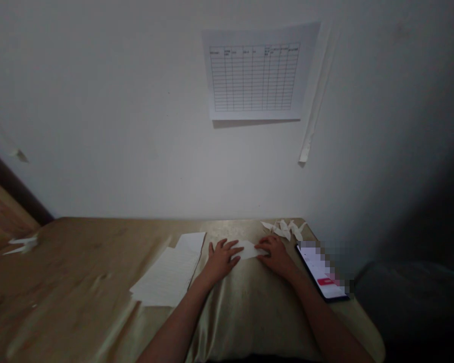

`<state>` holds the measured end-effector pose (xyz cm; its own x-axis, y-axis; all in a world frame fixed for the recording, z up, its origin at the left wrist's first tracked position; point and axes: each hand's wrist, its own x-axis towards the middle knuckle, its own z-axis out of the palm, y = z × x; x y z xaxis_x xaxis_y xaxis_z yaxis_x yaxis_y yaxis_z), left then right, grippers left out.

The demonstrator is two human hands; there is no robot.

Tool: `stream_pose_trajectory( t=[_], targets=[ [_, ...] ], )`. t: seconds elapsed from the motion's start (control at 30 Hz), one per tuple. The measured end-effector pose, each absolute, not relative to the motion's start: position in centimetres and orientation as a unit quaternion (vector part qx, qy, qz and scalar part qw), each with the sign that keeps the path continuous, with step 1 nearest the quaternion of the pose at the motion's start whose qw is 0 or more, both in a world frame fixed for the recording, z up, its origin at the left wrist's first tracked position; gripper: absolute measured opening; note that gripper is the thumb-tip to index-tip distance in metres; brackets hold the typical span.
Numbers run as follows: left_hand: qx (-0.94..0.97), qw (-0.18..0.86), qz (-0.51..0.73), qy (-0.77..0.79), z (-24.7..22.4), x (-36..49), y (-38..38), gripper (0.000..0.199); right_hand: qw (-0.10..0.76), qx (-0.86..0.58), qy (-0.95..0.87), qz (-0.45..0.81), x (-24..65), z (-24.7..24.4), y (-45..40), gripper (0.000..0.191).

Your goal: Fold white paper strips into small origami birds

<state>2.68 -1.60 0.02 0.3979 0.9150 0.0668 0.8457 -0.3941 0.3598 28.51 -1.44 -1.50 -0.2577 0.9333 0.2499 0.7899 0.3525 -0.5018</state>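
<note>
A small piece of white paper [248,249] lies on the cloth-covered table between my two hands. My left hand [222,257] rests at its left side, fingers spread and fingertips touching the paper's edge. On the other side, my right hand [274,253] has its fingers bent and apart over the paper's right end. Neither hand grips the paper; it seems to lie flat under the fingertips. Just behind my right hand is a group of folded white paper pieces [283,229]. Left of my left hand sits a stack of lined paper sheets [170,275].
A lit tablet or phone [323,275] lies at the table's right edge beside my right forearm. White scraps [24,244] lie at the far left of the table [79,272]. A printed table sheet [255,75] hangs on the wall, near a strip of tape [318,101].
</note>
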Motion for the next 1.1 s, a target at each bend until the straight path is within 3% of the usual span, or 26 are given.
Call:
stream_pose_trajectory(
  t=[0.47,0.7,0.93,1.1],
  targets=[
    [0.836,0.114,0.185,0.504,0.2,2.8,-1.8,0.041,0.242,-0.626,-0.737,0.076,28.3,-1.6,-1.7,0.023],
    [0.85,0.157,0.21,0.457,0.0,2.9,-1.5,0.022,0.227,-0.61,-0.754,0.092,28.1,-1.0,-2.2,0.03],
    [0.862,0.166,0.17,0.448,-0.1,3.4,-1.9,0.038,0.204,-0.573,-0.78,0.15,27.9,-1.3,-2.3,0.047],
    [0.859,0.17,0.132,0.465,0.4,3.7,-2.4,0.038,0.23,-0.574,-0.772,0.149,27.9,-1.6,-1.9,0.048]
  ],
)
